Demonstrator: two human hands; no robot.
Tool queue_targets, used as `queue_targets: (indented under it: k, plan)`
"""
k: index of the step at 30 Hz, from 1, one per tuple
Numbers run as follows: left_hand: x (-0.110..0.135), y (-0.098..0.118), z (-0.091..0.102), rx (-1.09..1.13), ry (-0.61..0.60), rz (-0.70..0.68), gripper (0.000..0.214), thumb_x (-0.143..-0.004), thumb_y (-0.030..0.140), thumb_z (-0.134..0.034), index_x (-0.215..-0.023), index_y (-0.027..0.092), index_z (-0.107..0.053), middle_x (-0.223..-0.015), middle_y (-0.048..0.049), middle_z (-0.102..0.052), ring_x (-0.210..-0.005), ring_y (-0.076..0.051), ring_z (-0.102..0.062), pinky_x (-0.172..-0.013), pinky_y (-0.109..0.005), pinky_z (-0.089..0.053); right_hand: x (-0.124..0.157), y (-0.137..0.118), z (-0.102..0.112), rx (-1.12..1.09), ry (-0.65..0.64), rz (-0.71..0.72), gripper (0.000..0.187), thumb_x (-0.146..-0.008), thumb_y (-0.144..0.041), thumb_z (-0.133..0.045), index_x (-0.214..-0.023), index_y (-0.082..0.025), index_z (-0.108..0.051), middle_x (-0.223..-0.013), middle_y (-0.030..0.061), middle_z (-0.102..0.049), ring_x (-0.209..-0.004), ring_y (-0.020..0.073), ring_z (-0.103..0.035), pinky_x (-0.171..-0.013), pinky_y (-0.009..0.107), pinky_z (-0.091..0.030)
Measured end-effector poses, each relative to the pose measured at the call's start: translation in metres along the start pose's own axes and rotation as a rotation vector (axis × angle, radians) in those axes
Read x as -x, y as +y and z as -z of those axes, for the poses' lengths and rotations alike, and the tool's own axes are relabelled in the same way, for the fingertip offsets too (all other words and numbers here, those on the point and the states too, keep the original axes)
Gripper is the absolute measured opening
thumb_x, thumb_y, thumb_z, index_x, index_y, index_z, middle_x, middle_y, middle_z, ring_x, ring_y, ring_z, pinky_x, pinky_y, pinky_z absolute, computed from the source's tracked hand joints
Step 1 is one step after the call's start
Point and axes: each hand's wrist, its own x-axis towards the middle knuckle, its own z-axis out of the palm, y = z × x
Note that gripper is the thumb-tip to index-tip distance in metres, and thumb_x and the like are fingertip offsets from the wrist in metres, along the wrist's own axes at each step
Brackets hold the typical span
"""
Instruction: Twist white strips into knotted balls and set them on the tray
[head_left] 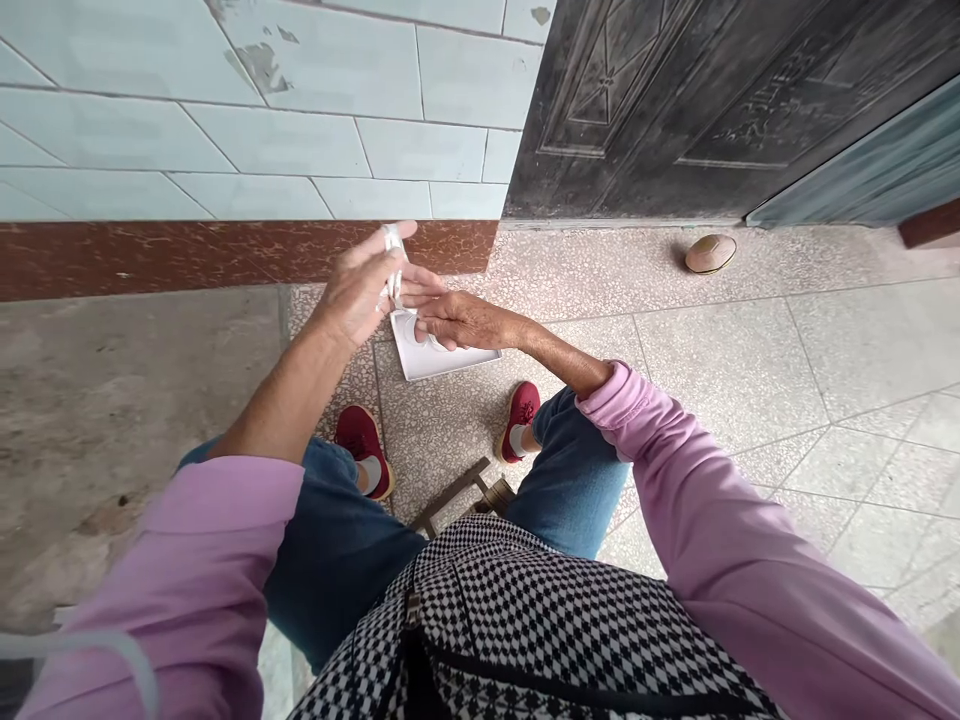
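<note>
Scrawled marks (pixel 772 115) on the door (pixel 637 165) cannot be read

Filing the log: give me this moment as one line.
left hand: white strand across it | right hand: over white tray | tray: on floor

Pale blue rectangular wall tiles (pixel 292 135), chipped near the top, sit above a brown veined skirting band (pixel 142 258). A dark grey door with moulded panels (pixel 660 110) adjoins at right. Speckled terrazzo floor slabs (pixel 720 375) meet stained grey concrete flooring (pixel 135 400) at left. Lighting: diffuse.
</note>
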Motion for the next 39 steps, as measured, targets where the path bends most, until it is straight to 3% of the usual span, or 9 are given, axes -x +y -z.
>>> queue_targets:
  k: [4,7,12,18,25,31,35,37,39]
  plan:
    - [0.004,0.000,-0.009,-0.263,-0.105,0.063,0.035,-0.119,0.041,-0.085,-0.142,0.014,-0.083,-0.091,-0.0090,-0.086,-0.069,-0.021,-0.076,-0.065,-0.031,-0.053,-0.003,0.010,0.009,-0.092,0.044,0.094,0.045,-0.133,-0.041,-0.083,-0.093,-0.020,-0.076,-0.072,-0.0026,-0.061,-0.074,0.0166,-0.049,-0.071,0.033,-0.039]
    - [0.009,0.004,-0.015,-0.302,-0.259,0.175,0.028,-0.128,0.039,-0.072,-0.138,0.014,-0.078,-0.095,-0.0110,-0.090,-0.061,-0.018,-0.071,-0.060,-0.032,-0.044,-0.004,0.018,0.025,-0.086,0.198,0.180,0.063,-0.129,-0.060,-0.085,-0.083,-0.025,-0.061,-0.073,-0.0030,-0.054,-0.076,0.0162,-0.044,-0.071,0.032,-0.038]
    - [0.015,0.013,-0.015,-0.187,-0.386,0.121,0.048,-0.122,0.047,-0.073,-0.154,0.011,-0.077,-0.096,-0.0088,-0.093,-0.052,-0.010,-0.040,-0.060,-0.038,-0.018,-0.001,0.021,0.049,-0.017,0.423,0.121,0.062,-0.126,-0.070,-0.085,-0.088,-0.029,-0.058,-0.076,0.0000,-0.051,-0.082,0.0216,-0.047,-0.072,0.034,-0.044]
    - [0.016,0.019,-0.016,-0.081,-0.437,0.096,0.070,-0.111,0.066,-0.086,-0.152,0.009,-0.088,-0.087,-0.0150,-0.088,-0.049,-0.010,-0.031,-0.058,-0.039,-0.015,-0.014,0.031,0.049,-0.041,0.491,0.135,0.071,-0.123,-0.079,-0.084,-0.085,-0.032,-0.047,-0.074,-0.0034,-0.040,-0.080,0.0211,-0.046,-0.068,0.033,-0.042]
    - [0.018,0.024,-0.016,-0.054,-0.376,0.086,0.069,-0.112,0.068,-0.084,-0.151,0.011,-0.090,-0.085,-0.0141,-0.079,-0.047,-0.010,-0.033,-0.054,-0.037,-0.020,-0.022,0.039,0.043,-0.259,0.428,0.098,0.069,-0.127,-0.077,-0.084,-0.094,-0.030,-0.046,-0.070,-0.0071,-0.045,-0.064,0.0154,-0.040,-0.056,0.029,-0.037]
    - [0.006,0.022,0.000,0.091,-0.203,0.064,0.068,-0.115,0.058,-0.081,-0.173,0.021,-0.079,-0.098,-0.0049,-0.089,-0.059,-0.014,-0.037,-0.058,-0.037,-0.028,-0.029,0.032,0.021,-0.247,0.342,0.059,0.052,-0.135,-0.059,-0.075,-0.098,-0.025,-0.062,-0.068,-0.0081,-0.051,-0.061,0.0122,-0.037,-0.060,0.028,-0.034]
    - [0.001,0.022,0.004,0.214,-0.029,0.051,0.077,-0.118,0.046,-0.081,-0.189,0.024,-0.059,-0.101,0.0029,-0.093,-0.085,-0.019,-0.069,-0.077,-0.032,-0.054,-0.025,0.013,-0.011,-0.117,0.188,0.026,0.037,-0.140,-0.026,-0.067,-0.105,-0.017,-0.074,-0.068,-0.0069,-0.054,-0.068,0.0128,-0.045,-0.070,0.029,-0.040]
    - [0.002,0.022,0.004,0.183,-0.023,0.033,0.083,-0.122,0.043,-0.079,-0.195,0.022,-0.048,-0.101,0.0025,-0.093,-0.098,-0.023,-0.080,-0.089,-0.036,-0.061,-0.018,0.004,-0.024,-0.078,0.087,0.038,0.030,-0.137,-0.011,-0.063,-0.111,-0.014,-0.078,-0.072,-0.0059,-0.058,-0.071,0.0136,-0.050,-0.073,0.028,-0.041]
    - [0.004,0.019,0.004,0.088,-0.036,0.010,0.085,-0.124,0.042,-0.077,-0.198,0.019,-0.043,-0.097,0.0011,-0.092,-0.095,-0.024,-0.081,-0.091,-0.038,-0.062,-0.010,-0.001,-0.029,-0.061,-0.006,0.082,0.029,-0.136,-0.006,-0.062,-0.116,-0.013,-0.082,-0.075,-0.0054,-0.059,-0.073,0.0137,-0.052,-0.075,0.026,-0.042]
